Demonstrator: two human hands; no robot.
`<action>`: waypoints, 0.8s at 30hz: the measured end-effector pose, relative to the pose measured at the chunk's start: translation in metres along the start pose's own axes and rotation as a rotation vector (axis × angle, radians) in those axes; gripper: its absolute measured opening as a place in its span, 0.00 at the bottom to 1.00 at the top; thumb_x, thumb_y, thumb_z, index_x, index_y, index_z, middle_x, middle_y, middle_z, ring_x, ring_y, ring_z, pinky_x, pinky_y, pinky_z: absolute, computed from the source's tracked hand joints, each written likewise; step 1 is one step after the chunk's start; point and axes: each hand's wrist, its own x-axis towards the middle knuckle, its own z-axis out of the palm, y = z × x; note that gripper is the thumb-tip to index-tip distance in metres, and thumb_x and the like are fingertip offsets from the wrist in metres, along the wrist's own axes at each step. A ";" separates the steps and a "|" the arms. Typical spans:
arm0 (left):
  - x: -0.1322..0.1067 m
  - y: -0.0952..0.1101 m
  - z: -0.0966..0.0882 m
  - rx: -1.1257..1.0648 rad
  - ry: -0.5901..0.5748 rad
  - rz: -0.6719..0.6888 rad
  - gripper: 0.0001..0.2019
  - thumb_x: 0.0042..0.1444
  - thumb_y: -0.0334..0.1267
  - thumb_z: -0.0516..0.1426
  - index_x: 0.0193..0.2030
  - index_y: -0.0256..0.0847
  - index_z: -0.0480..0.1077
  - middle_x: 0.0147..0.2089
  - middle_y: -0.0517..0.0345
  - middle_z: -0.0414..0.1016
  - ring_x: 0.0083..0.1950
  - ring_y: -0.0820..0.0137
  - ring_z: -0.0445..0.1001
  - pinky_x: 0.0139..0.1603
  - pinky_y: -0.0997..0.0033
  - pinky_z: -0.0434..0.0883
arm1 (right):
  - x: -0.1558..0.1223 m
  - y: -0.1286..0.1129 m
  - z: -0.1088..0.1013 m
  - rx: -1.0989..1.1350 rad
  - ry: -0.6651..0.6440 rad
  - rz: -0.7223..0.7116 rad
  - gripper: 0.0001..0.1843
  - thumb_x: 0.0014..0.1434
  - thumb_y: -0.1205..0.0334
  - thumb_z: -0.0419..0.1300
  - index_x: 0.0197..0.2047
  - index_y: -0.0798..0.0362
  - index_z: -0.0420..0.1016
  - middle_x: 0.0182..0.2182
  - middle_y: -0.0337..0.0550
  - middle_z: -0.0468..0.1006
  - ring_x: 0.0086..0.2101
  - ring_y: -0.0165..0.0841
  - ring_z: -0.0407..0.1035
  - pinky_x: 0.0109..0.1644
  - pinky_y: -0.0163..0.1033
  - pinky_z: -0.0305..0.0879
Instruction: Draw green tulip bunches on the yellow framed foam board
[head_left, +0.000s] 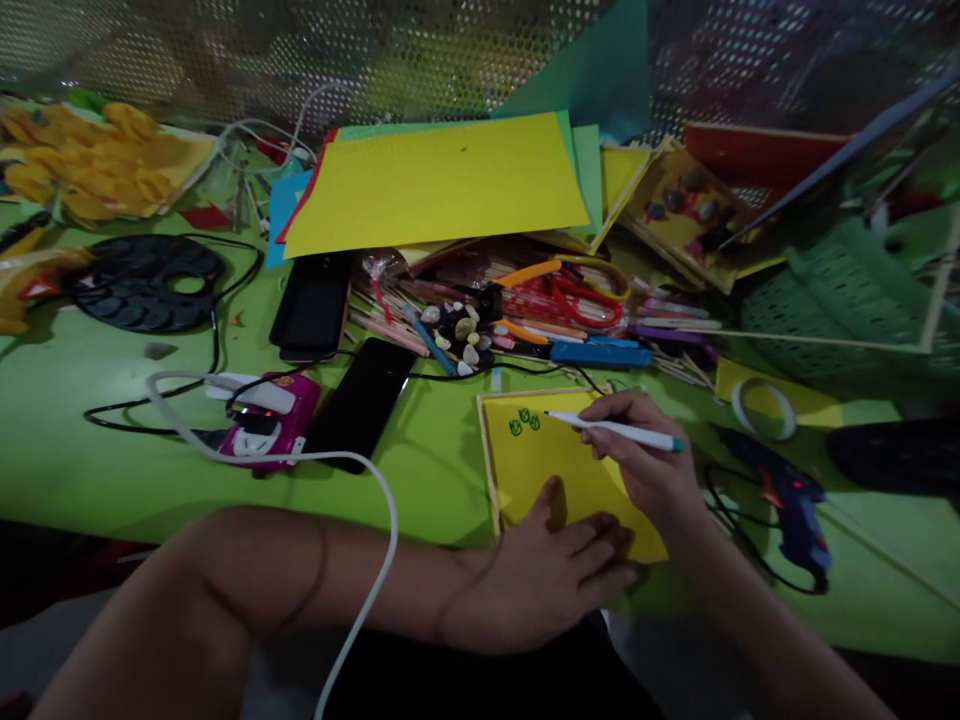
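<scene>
A small yellow card (547, 460) in a wooden-stick frame lies on the green table (90, 450) in front of me. My right hand (649, 460) is closed on a white marker with a teal end (619, 430); its tip rests on the card next to three small green drawings (524, 420). My left hand (555, 575) lies flat on the card's near edge, fingers stretched out, pressing it down.
Behind the card lie red scissors (577, 300), pens, sticks and pebbles (461, 330), under a stack of yellow paper (442, 180). Two black phones (360, 400), a pink device (266, 425) and cables sit left. A blue glue gun (787, 500), tape roll (763, 407) and green basket (840, 300) are right.
</scene>
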 end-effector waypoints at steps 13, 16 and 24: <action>0.002 0.002 0.001 -0.039 0.043 -0.050 0.23 0.75 0.38 0.45 0.71 0.58 0.67 0.74 0.64 0.68 0.75 0.64 0.64 0.66 0.44 0.70 | -0.003 -0.005 0.023 -0.253 -0.056 0.051 0.09 0.57 0.58 0.68 0.33 0.50 0.72 0.24 0.36 0.74 0.23 0.30 0.65 0.27 0.35 0.62; 0.002 0.004 0.003 -0.045 0.040 -0.055 0.22 0.75 0.38 0.46 0.71 0.58 0.66 0.74 0.63 0.68 0.75 0.63 0.63 0.67 0.43 0.69 | -0.003 -0.004 0.022 -0.262 -0.053 0.042 0.09 0.57 0.58 0.68 0.34 0.50 0.72 0.25 0.37 0.74 0.23 0.30 0.65 0.27 0.35 0.62; 0.001 0.003 0.003 -0.054 0.048 -0.044 0.22 0.74 0.39 0.48 0.72 0.56 0.66 0.74 0.62 0.68 0.76 0.60 0.62 0.68 0.42 0.68 | -0.004 -0.004 0.021 -0.293 -0.064 0.034 0.08 0.58 0.58 0.68 0.34 0.49 0.72 0.25 0.37 0.74 0.24 0.31 0.66 0.26 0.36 0.61</action>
